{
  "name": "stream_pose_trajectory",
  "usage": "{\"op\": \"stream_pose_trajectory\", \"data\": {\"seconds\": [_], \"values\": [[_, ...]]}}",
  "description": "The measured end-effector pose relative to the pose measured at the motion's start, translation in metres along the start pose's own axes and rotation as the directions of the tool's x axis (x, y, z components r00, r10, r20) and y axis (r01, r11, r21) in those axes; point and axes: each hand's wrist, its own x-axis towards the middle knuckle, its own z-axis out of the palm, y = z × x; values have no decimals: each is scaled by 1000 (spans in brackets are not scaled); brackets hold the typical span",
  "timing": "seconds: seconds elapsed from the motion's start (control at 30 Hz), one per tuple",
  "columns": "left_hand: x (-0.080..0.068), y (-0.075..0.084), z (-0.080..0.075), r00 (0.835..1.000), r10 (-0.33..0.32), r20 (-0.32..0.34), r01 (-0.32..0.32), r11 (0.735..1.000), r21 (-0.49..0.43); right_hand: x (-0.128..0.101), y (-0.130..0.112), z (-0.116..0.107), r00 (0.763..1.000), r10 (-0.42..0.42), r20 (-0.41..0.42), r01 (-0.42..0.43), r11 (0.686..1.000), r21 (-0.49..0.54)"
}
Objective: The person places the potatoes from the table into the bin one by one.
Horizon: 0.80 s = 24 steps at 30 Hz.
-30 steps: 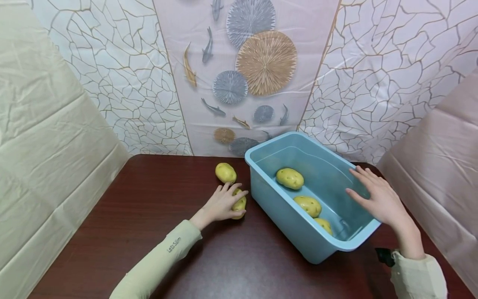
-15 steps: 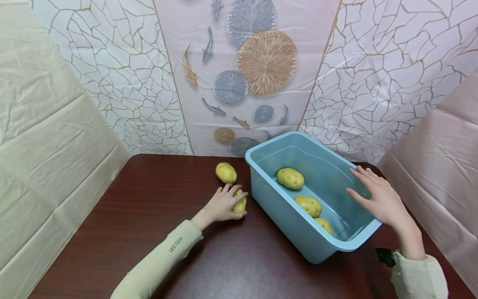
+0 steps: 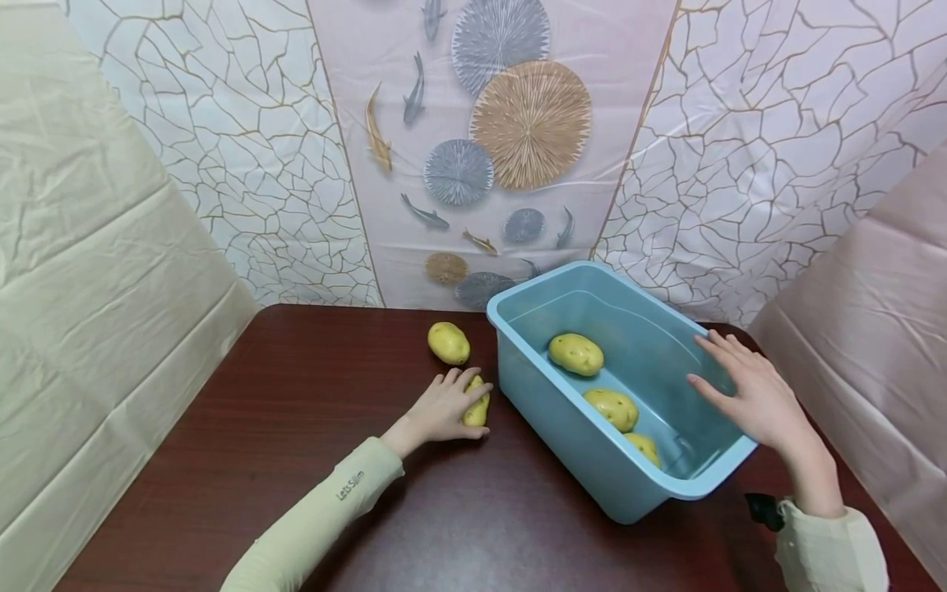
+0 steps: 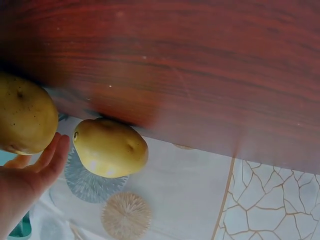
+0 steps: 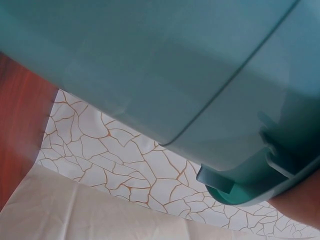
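Note:
In the head view, my left hand (image 3: 438, 407) grips a yellow potato (image 3: 477, 404) on the table, fingers over its far end and thumb at its near end. The left wrist view shows that potato (image 4: 25, 115) against the fingers (image 4: 52, 157); the thumb is hidden there. Just behind it lies another potato (image 3: 448, 343), apart from the hand. A blue plastic bin (image 3: 551, 440) stands to the right with several potatoes (image 3: 575, 353) visible inside. My right hand (image 3: 762, 395) lies over the bin's right rim, its fingers spread and holding nothing.
The dark wooden table (image 3: 311, 395) reaches back to a patterned cloth (image 3: 259, 164). Plain cloth (image 3: 96, 329) hangs on the left and pinkish cloth (image 3: 873, 329) on the right. The bin's outer wall (image 5: 125, 65) fills much of the right wrist view.
My left thumb has shifted slightly off the near end of the potato, which seems to have turned a little under the fingers. The right hand and the bin stay put.

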Motion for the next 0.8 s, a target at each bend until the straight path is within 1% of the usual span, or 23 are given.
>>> {"op": "stream_pose_trajectory", "data": {"seconds": [0.17, 0.33, 0.8], "values": [[1, 1, 1, 1000, 10, 6, -10, 1000, -3, 0, 1, 0, 1000, 0, -5, 0, 1000, 0], [1, 2, 2, 999, 6, 32, -5, 1000, -20, 0, 1, 0, 1000, 4, -1, -4, 1000, -5], [1, 3, 0, 999, 4, 53, -4, 1000, -5, 1, 1, 0, 1000, 5, -5, -5, 1000, -2]]}}
